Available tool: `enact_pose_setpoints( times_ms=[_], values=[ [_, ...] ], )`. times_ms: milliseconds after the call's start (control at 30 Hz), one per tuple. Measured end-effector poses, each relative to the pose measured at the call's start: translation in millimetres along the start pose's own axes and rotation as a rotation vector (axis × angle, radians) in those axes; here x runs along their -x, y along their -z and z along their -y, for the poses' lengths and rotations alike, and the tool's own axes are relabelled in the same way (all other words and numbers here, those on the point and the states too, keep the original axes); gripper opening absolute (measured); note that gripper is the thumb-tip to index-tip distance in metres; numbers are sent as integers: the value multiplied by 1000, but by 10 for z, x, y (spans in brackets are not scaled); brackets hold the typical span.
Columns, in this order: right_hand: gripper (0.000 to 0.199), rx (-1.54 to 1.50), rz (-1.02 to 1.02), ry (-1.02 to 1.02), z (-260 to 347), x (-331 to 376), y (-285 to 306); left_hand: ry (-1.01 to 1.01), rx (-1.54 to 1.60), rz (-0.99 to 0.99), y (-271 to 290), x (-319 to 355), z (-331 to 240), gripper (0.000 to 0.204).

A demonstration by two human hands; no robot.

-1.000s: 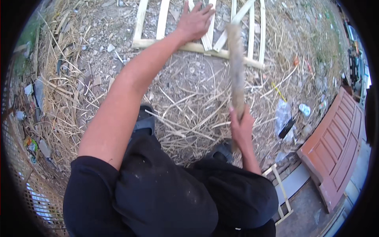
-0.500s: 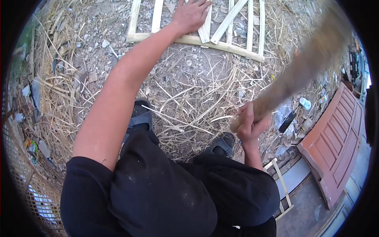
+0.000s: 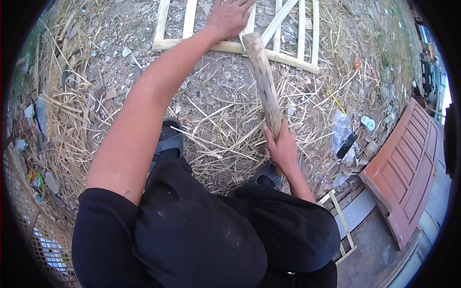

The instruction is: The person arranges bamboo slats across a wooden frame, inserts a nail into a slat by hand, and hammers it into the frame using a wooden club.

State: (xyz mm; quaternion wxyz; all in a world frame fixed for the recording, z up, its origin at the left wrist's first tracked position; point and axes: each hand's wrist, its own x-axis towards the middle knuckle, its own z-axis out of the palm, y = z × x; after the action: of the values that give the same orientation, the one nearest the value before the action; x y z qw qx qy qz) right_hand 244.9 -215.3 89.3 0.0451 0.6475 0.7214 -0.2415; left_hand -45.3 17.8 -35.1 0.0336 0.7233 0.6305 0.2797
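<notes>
A pale wooden slatted frame [image 3: 288, 60] lies on the ground at the top of the head view, its upper part cut off by the picture edge. My left hand [image 3: 230, 20] rests on its slats with fingers stretched out. In my right hand [image 3: 283, 148] I grip a thick, rough wooden club [image 3: 265, 84] by its near end. The club's far end overlaps the frame's near rail, just right of my left hand, where a slat meets the rail. Whether it touches the wood cannot be made out.
Wood strips and straw [image 3: 216, 129] litter the stony ground around my sandals. To the right a brown panelled door [image 3: 406, 165] leans beside a smaller slatted frame [image 3: 343, 221]. A clear plastic bag [image 3: 340, 127] and a cup [image 3: 368, 123] lie nearby. A woven lattice [image 3: 48, 245] stands lower left.
The club has swung down and left, from raised at the upper right to over the frame's near rail. My right hand has moved slightly left with it. My left hand has stayed on the slats.
</notes>
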Motion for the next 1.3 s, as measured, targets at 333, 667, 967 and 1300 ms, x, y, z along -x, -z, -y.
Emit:
enact_pose_setpoints(
  times_ms=[333, 667, 967, 1300],
  values=[
    [31, -301, -206, 215, 171, 42, 136, -1, 12, -39, 105, -14, -31, 52],
    [39, -511, -236, 82, 253, 175, 320, 44, -12, 21, 83, 63, 32, 53],
    [43, -453, 56, -256, 274, 321, 74, -136, -82, -5, -22, 154, 209, 58],
    [41, -208, 74, -115, 144, 241, -69, -169, -286, 73, 82, 185, 62, 50]
  ],
)
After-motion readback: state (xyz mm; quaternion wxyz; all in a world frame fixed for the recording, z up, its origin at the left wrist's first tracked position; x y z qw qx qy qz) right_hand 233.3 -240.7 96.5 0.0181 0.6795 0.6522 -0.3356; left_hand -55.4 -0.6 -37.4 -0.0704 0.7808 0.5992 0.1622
